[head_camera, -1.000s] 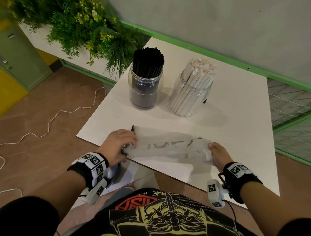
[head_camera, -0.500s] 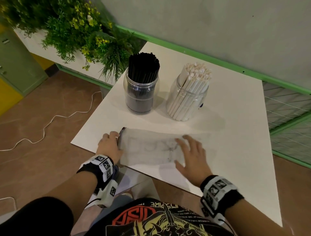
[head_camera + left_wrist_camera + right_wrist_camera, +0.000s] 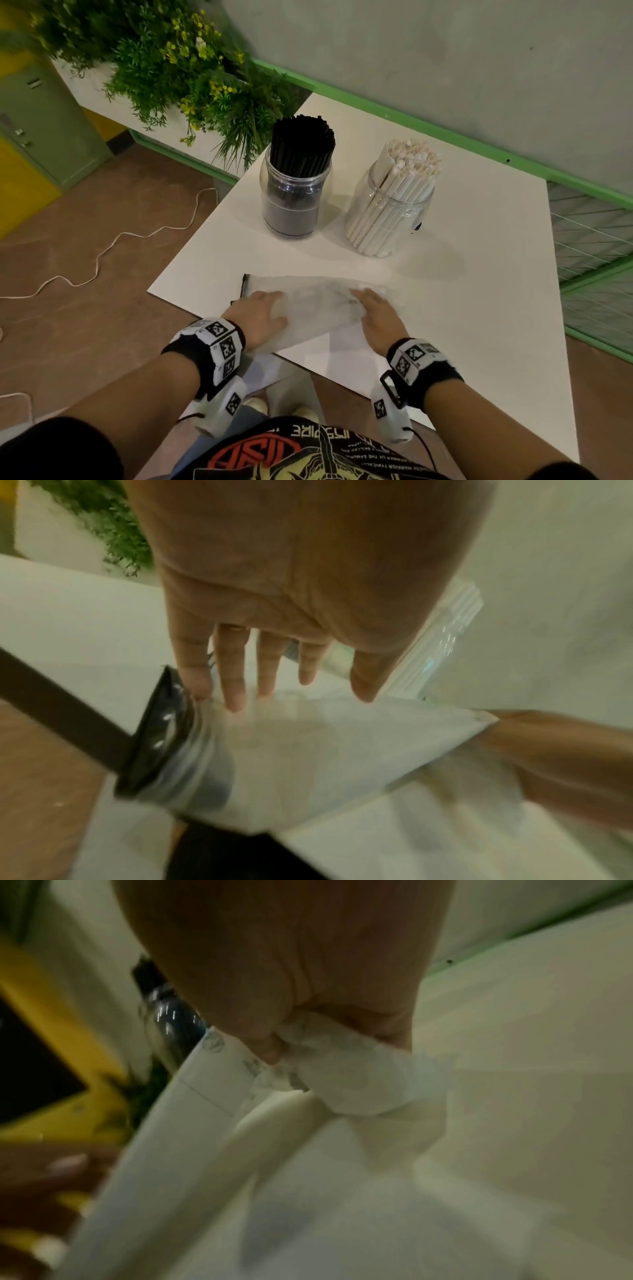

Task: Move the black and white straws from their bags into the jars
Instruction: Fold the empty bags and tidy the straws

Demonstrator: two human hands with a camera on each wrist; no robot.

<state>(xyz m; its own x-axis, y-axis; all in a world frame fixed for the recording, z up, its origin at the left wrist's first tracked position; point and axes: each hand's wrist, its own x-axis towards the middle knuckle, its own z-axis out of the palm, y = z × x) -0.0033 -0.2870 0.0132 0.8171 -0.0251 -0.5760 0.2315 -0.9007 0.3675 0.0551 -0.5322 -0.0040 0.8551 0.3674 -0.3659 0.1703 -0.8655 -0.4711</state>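
Observation:
Upright at the table's back stand a clear jar (image 3: 296,202) packed with black straws (image 3: 301,144) and a second jar (image 3: 390,212) packed with white straws (image 3: 411,161). A flat, see-through white bag (image 3: 318,305) lies near the front edge, with the edge of a black bag (image 3: 244,286) showing under its left end. My left hand (image 3: 260,310) rests on that left end, its straight fingers (image 3: 234,696) touching the plastic beside the black bag (image 3: 154,723). My right hand (image 3: 375,308) grips a bunched fold of the white bag (image 3: 342,1074) at its right part.
The white table (image 3: 479,274) ends just before my body. A leafy plant (image 3: 191,68) hangs over the back left corner. A green rail (image 3: 445,128) runs along the wall, wire mesh (image 3: 589,233) stands to the right, and a white cable (image 3: 102,246) lies on the floor.
My right hand went from the bag's right end to lying flat on its middle and now grips a fold of it. The left hand has slid onto the bag's left end.

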